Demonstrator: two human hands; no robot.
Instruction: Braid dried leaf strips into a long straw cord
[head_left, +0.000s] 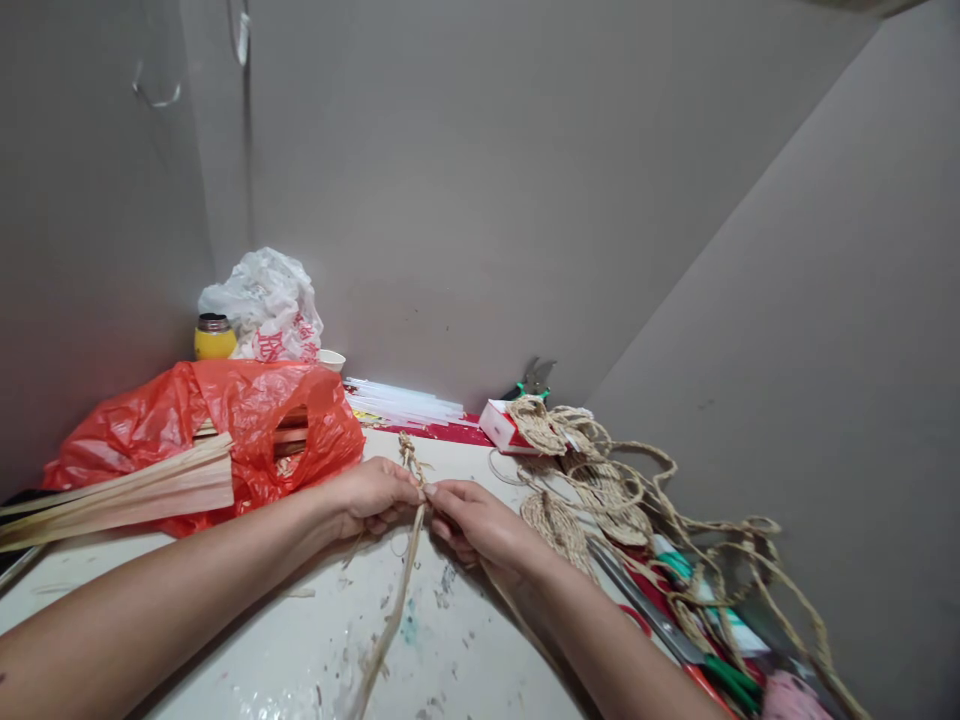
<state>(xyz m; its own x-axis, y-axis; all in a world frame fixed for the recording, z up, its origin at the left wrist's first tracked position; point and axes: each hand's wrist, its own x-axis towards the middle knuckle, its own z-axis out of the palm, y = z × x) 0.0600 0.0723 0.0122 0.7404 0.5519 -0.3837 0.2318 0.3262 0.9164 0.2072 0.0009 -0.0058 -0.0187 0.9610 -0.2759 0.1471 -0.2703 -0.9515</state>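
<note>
Both my hands meet over the middle of the table, pinching a braided straw cord [415, 462]. My left hand [381, 492] closes its thumb and fingers on the cord from the left. Against it, my right hand [466, 515] pinches the same spot from the right. The braided end sticks up beyond my fingertips. A long loose strand [394, 610] runs down from the pinch toward the near table edge. Another strand [517, 610] passes beneath my right hand and forearm. The fingertips partly hide the held part of the cord.
On the left, a red plastic bag [262, 410] holds dry husk strips [187, 480]. Behind it stand a yellow jar [214, 338] and a white bag [270, 295]. White sticks [405, 402], pruning shears [537, 377], coiled braided cord [607, 490] and green-handled scissors [667, 630] lie at back and right.
</note>
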